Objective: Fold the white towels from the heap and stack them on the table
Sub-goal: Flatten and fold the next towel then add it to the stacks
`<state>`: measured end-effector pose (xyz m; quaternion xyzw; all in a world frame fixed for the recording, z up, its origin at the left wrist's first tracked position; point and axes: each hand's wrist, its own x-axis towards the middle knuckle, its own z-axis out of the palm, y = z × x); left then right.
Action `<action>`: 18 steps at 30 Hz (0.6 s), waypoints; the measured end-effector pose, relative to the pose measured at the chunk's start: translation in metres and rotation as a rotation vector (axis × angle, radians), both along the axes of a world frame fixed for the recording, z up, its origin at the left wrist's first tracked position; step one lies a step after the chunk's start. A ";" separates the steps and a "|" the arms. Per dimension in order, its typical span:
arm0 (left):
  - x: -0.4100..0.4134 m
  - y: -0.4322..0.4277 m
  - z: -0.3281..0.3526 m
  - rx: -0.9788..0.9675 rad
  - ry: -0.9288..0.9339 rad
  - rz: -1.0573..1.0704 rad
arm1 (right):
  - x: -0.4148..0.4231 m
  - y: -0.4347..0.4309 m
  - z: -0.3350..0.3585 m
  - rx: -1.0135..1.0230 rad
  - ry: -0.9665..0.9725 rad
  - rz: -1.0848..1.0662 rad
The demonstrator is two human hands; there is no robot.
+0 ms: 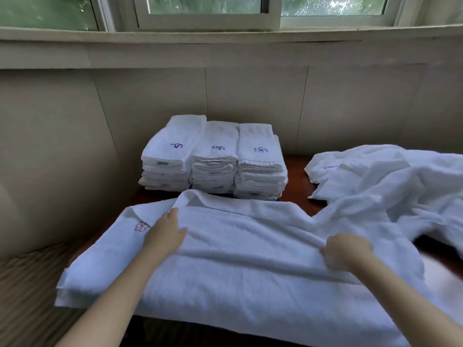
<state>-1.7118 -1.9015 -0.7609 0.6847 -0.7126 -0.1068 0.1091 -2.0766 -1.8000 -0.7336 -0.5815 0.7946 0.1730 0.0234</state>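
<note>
A white towel [238, 266] lies spread lengthwise across the near part of the dark wooden table [298, 181], with an embroidered logo near its left end. My left hand [166, 232] holds the towel's far edge near that logo, and a flap of cloth is lifted there. My right hand [345, 251] grips a raised fold of the same towel on the right. Behind it stand three side-by-side stacks of folded white towels [215, 156] with blue logos on top. The heap of unfolded white towels [390, 181] lies at the right.
A panelled wall rises right behind the stacks, with a window sill above. A striped, ribbed surface [30, 284] lies left of the table. Bare wood shows between the stacks and the heap.
</note>
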 end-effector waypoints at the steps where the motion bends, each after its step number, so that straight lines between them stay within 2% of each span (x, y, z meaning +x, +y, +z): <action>1: 0.001 0.000 0.002 -0.037 -0.011 0.043 | -0.002 -0.001 0.002 -0.019 -0.027 -0.029; 6: 0.009 -0.008 0.001 -0.164 -0.124 0.263 | -0.003 -0.023 0.002 -0.415 -0.096 -0.010; 9: 0.013 -0.016 -0.001 -0.151 -0.232 0.358 | 0.005 -0.030 -0.007 -0.399 -0.171 0.138; 12: 0.010 -0.018 0.003 -0.132 -0.373 0.361 | 0.015 -0.036 -0.026 -0.401 -0.128 0.199; 16: 0.007 -0.015 0.011 -0.252 -0.278 0.381 | 0.017 -0.043 -0.036 -0.559 -0.110 0.083; 18: 0.010 -0.017 0.019 -0.384 -0.161 0.402 | 0.012 -0.049 -0.037 -0.682 -0.268 -0.025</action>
